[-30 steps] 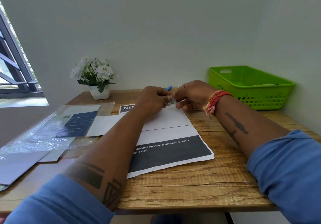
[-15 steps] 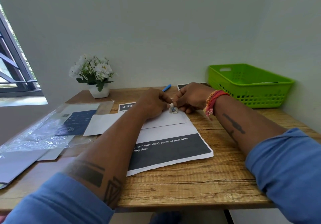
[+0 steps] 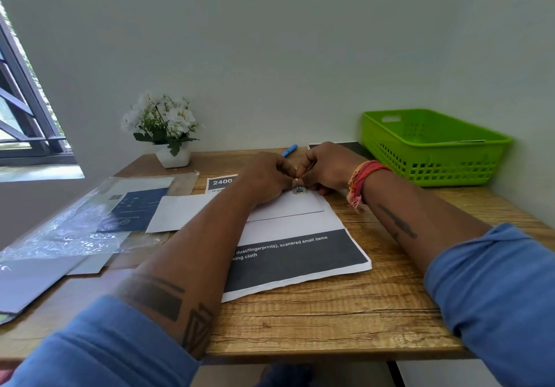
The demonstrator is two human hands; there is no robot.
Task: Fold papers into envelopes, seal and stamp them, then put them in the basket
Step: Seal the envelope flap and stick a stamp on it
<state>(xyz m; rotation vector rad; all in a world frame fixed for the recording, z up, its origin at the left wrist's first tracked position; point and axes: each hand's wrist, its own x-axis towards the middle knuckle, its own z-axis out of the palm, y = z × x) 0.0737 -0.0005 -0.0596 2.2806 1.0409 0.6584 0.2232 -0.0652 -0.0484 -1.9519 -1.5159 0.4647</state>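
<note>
A white envelope lies flat on a stack of printed papers in the middle of the wooden table. A small blue-and-white stamp sits at the envelope's far right corner. My left hand and my right hand meet just above it, fingers curled, fingertips pinching the stamp's top edge. The left forearm hides part of the envelope. The green plastic basket stands at the back right, apart from both hands.
A blue pen and a dark sheet lie behind the hands. A white flower pot stands at the back left. A clear plastic sleeve with a navy card and grey envelopes cover the table's left side.
Both hands came down from above the table onto the envelope. The stamp, held between the fingertips in the air before, now lies against the envelope's corner.
</note>
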